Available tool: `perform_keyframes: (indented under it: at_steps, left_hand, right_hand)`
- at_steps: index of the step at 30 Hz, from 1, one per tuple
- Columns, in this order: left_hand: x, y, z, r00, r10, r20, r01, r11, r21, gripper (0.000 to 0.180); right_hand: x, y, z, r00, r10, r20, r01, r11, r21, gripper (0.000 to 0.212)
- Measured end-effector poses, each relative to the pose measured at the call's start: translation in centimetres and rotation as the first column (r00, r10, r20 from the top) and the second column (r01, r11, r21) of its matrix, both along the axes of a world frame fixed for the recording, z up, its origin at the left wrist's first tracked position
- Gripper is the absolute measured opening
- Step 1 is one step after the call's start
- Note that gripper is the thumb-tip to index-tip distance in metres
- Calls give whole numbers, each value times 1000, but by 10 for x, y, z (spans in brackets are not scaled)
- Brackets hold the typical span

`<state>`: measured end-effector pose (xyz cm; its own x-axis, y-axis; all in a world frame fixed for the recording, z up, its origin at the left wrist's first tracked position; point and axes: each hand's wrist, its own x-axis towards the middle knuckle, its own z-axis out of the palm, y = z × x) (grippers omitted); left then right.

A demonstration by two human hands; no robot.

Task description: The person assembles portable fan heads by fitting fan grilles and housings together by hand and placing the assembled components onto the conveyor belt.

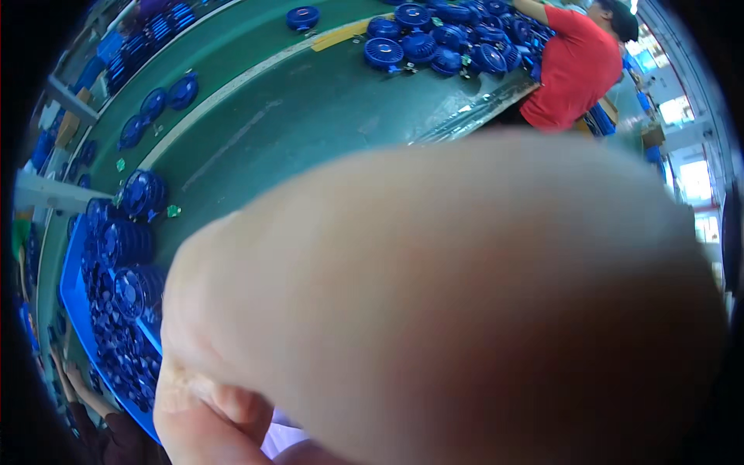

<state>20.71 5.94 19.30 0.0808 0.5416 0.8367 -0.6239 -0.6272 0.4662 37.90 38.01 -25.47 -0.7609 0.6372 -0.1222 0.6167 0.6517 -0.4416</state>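
A bare hand (372,256), seemingly my right, fills the middle and right of the view. It is so close to the camera that it is blurred, with its right part in dark shadow. Folded skin, perhaps bent fingers (232,403), shows at the lower left. Whether this belongs to the same hand or to my left hand I cannot tell. Below the fold a pale lilac patch (280,439) shows, too little of it to name. What either hand holds, if anything, is hidden.
Beyond the hand lies a green work surface (310,116). Blue round slatted fan-like housings (384,52) pile up at the far side, beside a person in a red shirt (573,70). At left, a blue bin (74,287) holds small dark-blue parts near stacked housings (139,194). Another person's hands (70,372) show lower left.
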Motion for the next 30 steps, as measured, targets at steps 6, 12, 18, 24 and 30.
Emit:
perform_keyframes:
  at_steps: [6, 12, 18, 24, 30]
  left_hand:
    - [-10, -31, 11, 986, 162, -33, -163, 986, -23, 10]
    - [-15, -96, 27, 940, 331, -85, -332, 943, 5, 11]
    - [-1, -102, 35, 916, 389, -100, -392, 920, -16, 13]
    - [-11, -118, -18, 696, 708, 119, -689, 705, -166, 26]
    - [-26, -125, -164, 82, 855, -511, -804, -246, -541, 18]
  right_hand:
    - [-4, 33, -3, 979, -108, 172, 155, 945, -287, 54]
    - [-29, 28, 31, 930, -11, 368, 109, 963, -248, 67]
    - [-50, 35, 16, 935, 0, 354, 154, 900, -408, 60]
    - [-51, 49, 42, 815, 276, 509, -88, 928, -362, 41]
    - [-75, 30, 143, 748, 506, 428, -207, 792, -574, 37]
